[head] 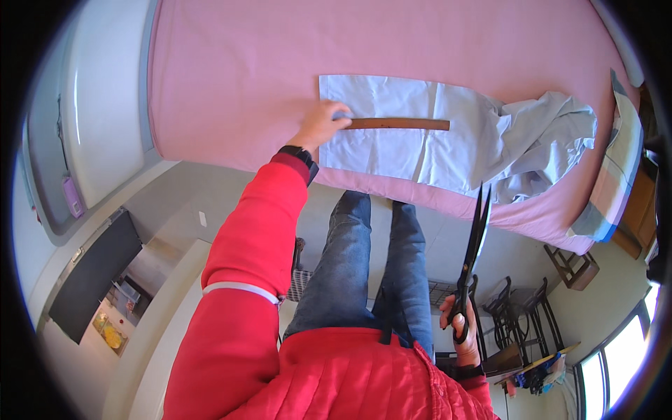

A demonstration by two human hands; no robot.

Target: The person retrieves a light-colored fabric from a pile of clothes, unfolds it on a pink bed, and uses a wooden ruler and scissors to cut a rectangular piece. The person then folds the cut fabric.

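At the left end of a brown wooden ruler (399,124), my left hand (321,123) has its thumb and fingers on the strip. The ruler lies lengthwise on a pale grey-blue cloth (388,152), which is fairly flat at the left and bunched up at the right. Whether something small is also between those fingertips, I cannot tell. My right hand (464,328) is low on the right, away from the cloth, gripping long black-handled scissors (468,262). Their blades point up toward the cloth's lower edge and are slightly apart.
A pink sheet (236,79) covers the surface beneath the cloth. A checked cloth (609,184) hangs over its right edge. Dark stands or chair frames (520,315) are at lower right, near a bright window (614,373). A white panel (110,105) borders the left end.
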